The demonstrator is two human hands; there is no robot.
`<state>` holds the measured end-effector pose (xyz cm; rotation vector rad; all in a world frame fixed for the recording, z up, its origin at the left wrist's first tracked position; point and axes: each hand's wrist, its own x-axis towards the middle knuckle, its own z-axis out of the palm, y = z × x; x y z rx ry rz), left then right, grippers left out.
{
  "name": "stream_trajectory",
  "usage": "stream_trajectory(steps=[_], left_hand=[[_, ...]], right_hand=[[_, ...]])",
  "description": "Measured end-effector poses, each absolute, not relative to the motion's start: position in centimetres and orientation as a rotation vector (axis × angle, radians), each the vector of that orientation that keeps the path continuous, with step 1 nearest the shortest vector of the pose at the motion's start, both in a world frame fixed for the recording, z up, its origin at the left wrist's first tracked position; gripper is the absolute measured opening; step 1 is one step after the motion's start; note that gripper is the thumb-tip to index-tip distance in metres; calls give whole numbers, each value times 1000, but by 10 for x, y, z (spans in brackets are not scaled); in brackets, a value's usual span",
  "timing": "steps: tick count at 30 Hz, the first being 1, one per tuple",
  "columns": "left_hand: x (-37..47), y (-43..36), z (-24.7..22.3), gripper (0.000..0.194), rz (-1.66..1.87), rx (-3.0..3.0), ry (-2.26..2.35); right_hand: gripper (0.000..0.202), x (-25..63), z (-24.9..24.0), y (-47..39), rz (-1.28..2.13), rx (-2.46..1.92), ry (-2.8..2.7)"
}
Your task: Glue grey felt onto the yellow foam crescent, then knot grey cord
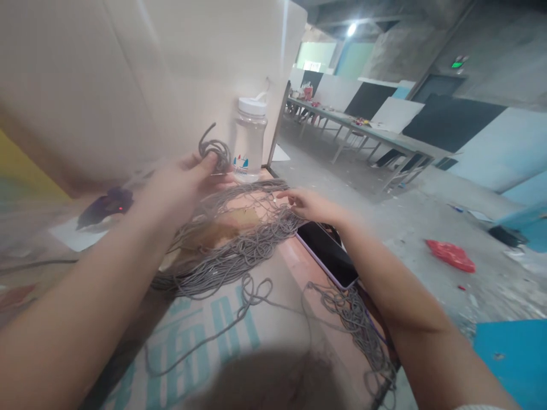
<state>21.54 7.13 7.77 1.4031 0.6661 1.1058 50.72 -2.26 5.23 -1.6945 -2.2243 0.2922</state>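
Note:
A small coil of grey cord (217, 152) is pinched between the thumb and fingers of my left hand (194, 176), raised over the table. One cord end sticks up from this coil. To the right, my right hand (305, 205) hovers at the edge of a long tangled heap of grey cord (239, 247). Its index finger stretches out toward a tiny white piece (275, 199), and the other fingers curl loosely; nothing shows in them. A loose looped strand (252, 296) trails across the front, and another cord bundle (354, 319) lies along the right edge.
A clear bottle with a white lid (250, 139) stands behind the cord, against a pale panel (171, 74). A phone (327, 253) lies under my right forearm. At left is a dark purple item (105, 206). Beyond are a long table (384, 136) and a red bag (450, 255) on the floor.

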Motion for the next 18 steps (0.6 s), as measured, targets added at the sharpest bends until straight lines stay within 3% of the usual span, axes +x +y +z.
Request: stream_trajectory(steps=[13, 18], left_hand=[[211, 64, 85, 27, 1116, 1293, 591], [210, 66, 86, 26, 1105, 1291, 615]], right_hand=[[34, 506, 30, -21, 246, -1663, -2265], [15, 505, 29, -19, 208, -1652, -2225]])
